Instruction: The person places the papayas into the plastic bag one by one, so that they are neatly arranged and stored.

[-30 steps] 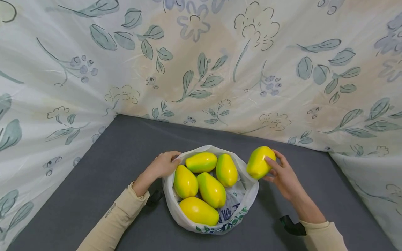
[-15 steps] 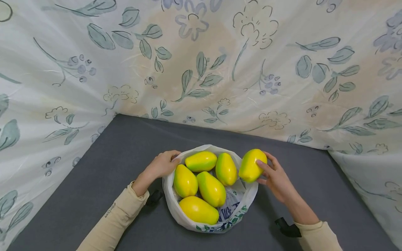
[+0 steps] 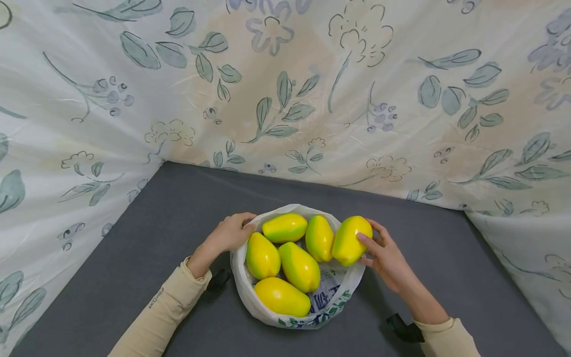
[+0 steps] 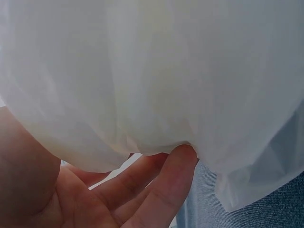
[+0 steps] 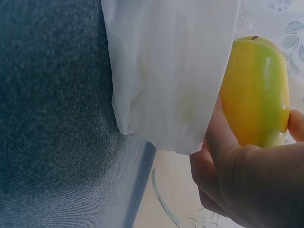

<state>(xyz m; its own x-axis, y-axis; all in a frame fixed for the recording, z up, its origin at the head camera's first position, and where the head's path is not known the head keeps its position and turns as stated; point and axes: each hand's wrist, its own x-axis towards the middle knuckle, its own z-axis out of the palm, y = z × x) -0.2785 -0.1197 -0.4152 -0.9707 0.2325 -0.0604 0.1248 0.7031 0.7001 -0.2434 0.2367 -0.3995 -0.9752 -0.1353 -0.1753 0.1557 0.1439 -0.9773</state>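
Observation:
A white plastic bag (image 3: pixel 242 267) with its mouth spread wide holds several yellow-green papayas (image 3: pixel 301 267). My left hand (image 3: pixel 228 233) grips the bag's left rim, the thumb over the edge. In the left wrist view, its fingers (image 4: pixel 175 175) bend against the thin plastic. Another papaya (image 3: pixel 352 240) is held by my right hand (image 3: pixel 387 258) over the bag's right rim. The right wrist view has this papaya (image 5: pixel 254 90) between thumb and fingers, with the bag's side (image 5: pixel 166 71) hiding part of it and some of the fingers.
The bag stands on a dark grey tabletop (image 3: pixel 196 193). Floral cloth (image 3: pixel 285 99) rises behind the table and along both sides. Printed lettering and green leaves show on the bag's front right part. Dark straps (image 3: pixel 405 328) sit at the wrists.
My right hand has carried its papaya leftward and slightly down, from beside the bag's right rim to over the opening. The left hand keeps its place on the rim.

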